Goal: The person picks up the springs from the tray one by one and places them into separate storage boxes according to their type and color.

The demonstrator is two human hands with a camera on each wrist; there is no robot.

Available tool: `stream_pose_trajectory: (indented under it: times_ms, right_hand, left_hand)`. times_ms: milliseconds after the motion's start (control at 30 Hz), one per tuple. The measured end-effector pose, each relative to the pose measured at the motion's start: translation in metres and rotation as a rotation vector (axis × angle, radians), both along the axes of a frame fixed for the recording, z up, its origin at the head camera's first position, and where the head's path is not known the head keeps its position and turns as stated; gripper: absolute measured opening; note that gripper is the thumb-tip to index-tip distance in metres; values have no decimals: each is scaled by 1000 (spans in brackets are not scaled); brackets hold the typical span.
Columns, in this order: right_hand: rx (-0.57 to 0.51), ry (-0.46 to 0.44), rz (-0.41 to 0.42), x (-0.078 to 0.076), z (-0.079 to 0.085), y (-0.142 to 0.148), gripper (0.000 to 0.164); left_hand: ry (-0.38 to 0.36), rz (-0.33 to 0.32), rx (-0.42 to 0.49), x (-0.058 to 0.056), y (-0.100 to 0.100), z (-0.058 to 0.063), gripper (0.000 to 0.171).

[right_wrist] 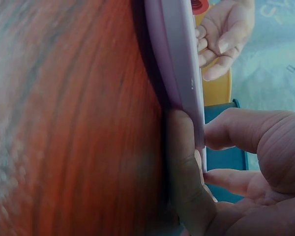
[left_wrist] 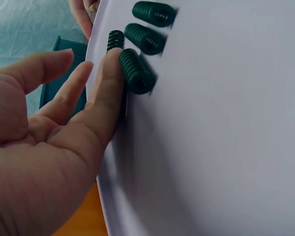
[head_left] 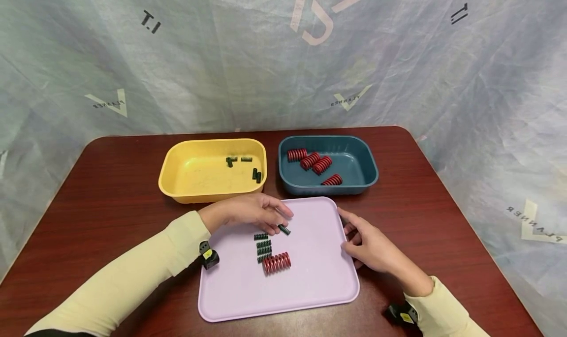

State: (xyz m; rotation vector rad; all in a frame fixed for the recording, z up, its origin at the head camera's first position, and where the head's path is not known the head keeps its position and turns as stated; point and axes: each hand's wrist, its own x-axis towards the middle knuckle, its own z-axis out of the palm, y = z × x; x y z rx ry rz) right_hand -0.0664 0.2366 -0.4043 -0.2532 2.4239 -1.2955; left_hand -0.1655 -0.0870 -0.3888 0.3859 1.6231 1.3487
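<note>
My left hand (head_left: 254, 213) hovers low over the lilac tray (head_left: 235, 297), palm down. Its fairly straight fingers reach a small dark green coil spring (head_left: 285, 229) lying at a slant; in the left wrist view one fingertip overlaps that spring (left_wrist: 116, 38). Several similar green springs (head_left: 264, 251) lie in a short column on the tray, above a larger red coil spring (head_left: 276, 263). At the tray's right edge, my right hand (head_left: 369, 246) grips the rim. The right wrist view has one finger (right_wrist: 184, 157) along the rim's outer side and others on top.
Behind the tray's left part stands a yellow bin (head_left: 177, 184) with several small green springs at its right end. Beside it, a teal bin (head_left: 354, 187) holds several red springs. A printed grey sheet (head_left: 248, 81) hangs behind the dark red wooden table (head_left: 425, 219).
</note>
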Motion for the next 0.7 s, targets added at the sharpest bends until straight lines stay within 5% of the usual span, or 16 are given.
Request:
stream_pose_trajectory:
  times_ms: [700]
  right_hand:
    - [-8,6,1,1,0,0,77]
  left_hand:
    - [192,54,-92,5,-2,-1,36]
